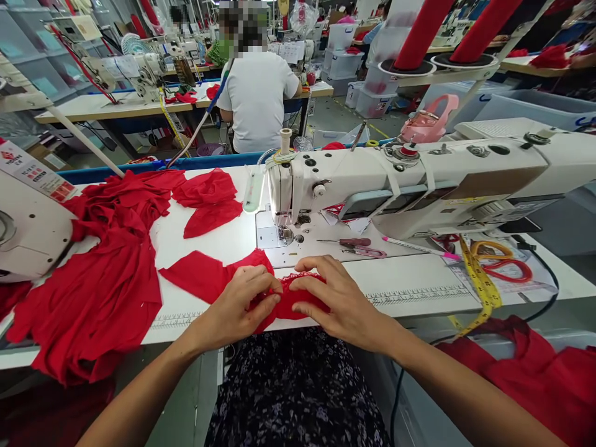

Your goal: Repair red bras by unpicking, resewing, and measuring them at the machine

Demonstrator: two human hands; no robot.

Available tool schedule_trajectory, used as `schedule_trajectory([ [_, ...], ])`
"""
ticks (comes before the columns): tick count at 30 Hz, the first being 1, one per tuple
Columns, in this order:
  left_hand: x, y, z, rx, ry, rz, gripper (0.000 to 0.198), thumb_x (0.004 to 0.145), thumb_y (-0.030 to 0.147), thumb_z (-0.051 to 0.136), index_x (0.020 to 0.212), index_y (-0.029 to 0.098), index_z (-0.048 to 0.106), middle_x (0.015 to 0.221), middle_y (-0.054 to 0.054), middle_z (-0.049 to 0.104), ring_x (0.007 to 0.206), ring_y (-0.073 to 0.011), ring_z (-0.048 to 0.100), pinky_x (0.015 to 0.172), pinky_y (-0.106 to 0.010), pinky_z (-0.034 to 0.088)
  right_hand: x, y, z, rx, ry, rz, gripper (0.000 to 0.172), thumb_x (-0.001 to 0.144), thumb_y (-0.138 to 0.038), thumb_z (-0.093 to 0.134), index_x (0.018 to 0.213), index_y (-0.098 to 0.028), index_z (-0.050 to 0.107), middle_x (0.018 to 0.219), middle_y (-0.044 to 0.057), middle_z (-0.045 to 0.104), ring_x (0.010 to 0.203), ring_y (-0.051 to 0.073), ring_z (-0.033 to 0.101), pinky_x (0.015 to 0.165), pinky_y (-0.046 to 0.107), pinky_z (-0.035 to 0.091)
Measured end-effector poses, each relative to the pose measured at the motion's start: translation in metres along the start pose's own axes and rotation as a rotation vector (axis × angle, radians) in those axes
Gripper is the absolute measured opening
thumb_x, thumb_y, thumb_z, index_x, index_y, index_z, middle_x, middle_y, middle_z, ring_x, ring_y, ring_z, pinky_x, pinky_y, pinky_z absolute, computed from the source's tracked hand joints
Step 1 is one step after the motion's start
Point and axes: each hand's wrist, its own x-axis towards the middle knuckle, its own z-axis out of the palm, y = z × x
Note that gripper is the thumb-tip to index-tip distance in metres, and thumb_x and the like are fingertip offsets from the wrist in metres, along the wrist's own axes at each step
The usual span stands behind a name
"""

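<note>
At the table's front edge, a red fabric piece with a lacy trim along its upper edge lies between my hands. My left hand pinches its left part between thumb and fingers. The fingers of my right hand curl over the right part, with the thumb below. Left of my hands, a flat red cloth panel reaches under my left hand. Just behind stands a white sewing machine, its needle area a little beyond the fabric.
A large heap of red fabric covers the left side; more red cut pieces lie beside it. Near the machine are a screwdriver, thread snips, a pen, orange-handled scissors and a yellow tape measure. A person sits ahead.
</note>
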Motion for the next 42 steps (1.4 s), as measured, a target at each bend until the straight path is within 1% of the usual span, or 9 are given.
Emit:
schedule_trajectory([
  [4, -0.002, 0.0, 0.0, -0.006, -0.005, 0.011, 0.012, 0.1, 0.026, 0.046, 0.099, 0.023, 0.058, 0.096, -0.004, 0.059, 0.092, -0.0186, 0.053, 0.083, -0.034, 0.045, 0.005, -0.002, -0.005, -0.008, -0.069, 0.012, 0.01, 0.092, -0.029, 0.063, 0.089, -0.021, 0.057, 0.119, 0.008, 0.057, 0.113, 0.023, 0.05, 0.095, 0.043, 0.045],
  [8, -0.002, 0.002, 0.0, -0.011, -0.003, -0.009, 0.012, 0.1, 0.024, 0.044, 0.096, 0.023, 0.056, 0.096, -0.003, 0.06, 0.091, -0.0183, 0.053, 0.085, -0.036, 0.044, 0.008, -0.006, -0.007, 0.105, -0.144, 0.022, 0.011, 0.092, -0.031, 0.064, 0.095, -0.022, 0.059, 0.121, 0.007, 0.056, 0.115, 0.021, 0.049, 0.097, 0.04, 0.045],
  [12, -0.001, 0.003, 0.0, -0.007, 0.022, 0.0, 0.011, 0.099, 0.023, 0.045, 0.097, 0.024, 0.056, 0.092, -0.002, 0.061, 0.086, -0.0174, 0.054, 0.082, -0.036, 0.045, 0.007, -0.006, -0.005, 0.101, -0.104, 0.013, 0.008, 0.097, -0.025, 0.055, 0.091, -0.022, 0.059, 0.116, 0.006, 0.061, 0.11, 0.02, 0.053, 0.095, 0.039, 0.042],
  [21, -0.003, -0.001, 0.005, -0.063, 0.039, -0.019, 0.011, 0.099, 0.026, 0.048, 0.094, 0.022, 0.057, 0.087, -0.001, 0.06, 0.08, -0.016, 0.052, 0.077, -0.033, 0.043, 0.007, -0.002, -0.003, 0.182, -0.052, 0.018, 0.015, 0.095, -0.019, 0.052, 0.08, -0.022, 0.054, 0.074, -0.003, 0.062, 0.073, 0.014, 0.053, 0.081, 0.034, 0.039],
  [25, -0.004, 0.002, 0.007, -0.099, 0.049, -0.047, 0.01, 0.099, 0.024, 0.048, 0.095, 0.022, 0.057, 0.087, -0.001, 0.06, 0.081, -0.0157, 0.052, 0.078, -0.031, 0.043, 0.005, -0.003, 0.001, 0.168, -0.019, 0.046, 0.015, 0.094, -0.018, 0.053, 0.079, -0.022, 0.052, 0.07, -0.004, 0.057, 0.066, 0.012, 0.048, 0.082, 0.034, 0.04],
  [27, -0.006, 0.004, 0.01, -0.091, 0.068, -0.039, 0.011, 0.099, 0.024, 0.046, 0.096, 0.022, 0.057, 0.087, -0.001, 0.059, 0.082, -0.016, 0.052, 0.077, -0.032, 0.043, 0.002, -0.004, 0.004, 0.108, -0.01, 0.025, 0.008, 0.096, -0.019, 0.051, 0.09, -0.021, 0.056, 0.075, -0.003, 0.061, 0.069, 0.013, 0.051, 0.084, 0.035, 0.041],
  [31, -0.012, 0.002, 0.027, 0.113, 0.2, 0.052, 0.002, 0.097, 0.023, 0.053, 0.097, 0.022, 0.054, 0.081, 0.001, 0.059, 0.077, -0.0159, 0.053, 0.09, -0.04, 0.045, -0.006, -0.004, 0.009, -0.113, 0.054, -0.107, 0.023, 0.098, -0.015, 0.049, 0.118, -0.022, 0.057, 0.094, 0.002, 0.07, 0.084, 0.016, 0.06, 0.095, 0.041, 0.04],
  [36, -0.028, -0.008, 0.051, 0.531, 0.474, 0.312, 0.02, 0.087, 0.008, 0.06, 0.098, 0.025, 0.058, 0.075, 0.004, 0.063, 0.07, -0.0139, 0.056, 0.11, -0.056, 0.035, -0.023, -0.003, 0.014, -0.335, 0.116, -0.262, 0.025, 0.092, -0.007, 0.054, 0.11, -0.023, 0.062, 0.097, 0.002, 0.074, 0.087, 0.017, 0.063, 0.102, 0.046, 0.039],
  [42, -0.032, -0.012, 0.058, 0.649, 0.689, 0.58, 0.019, 0.084, 0.004, 0.058, 0.076, 0.022, 0.061, 0.066, 0.006, 0.061, 0.067, -0.0123, 0.062, 0.114, -0.062, 0.032, -0.037, 0.003, 0.027, -0.411, 0.244, -0.399, 0.018, 0.088, -0.009, 0.062, 0.103, -0.018, 0.065, 0.096, 0.005, 0.075, 0.093, 0.018, 0.065, 0.097, 0.046, 0.044],
])
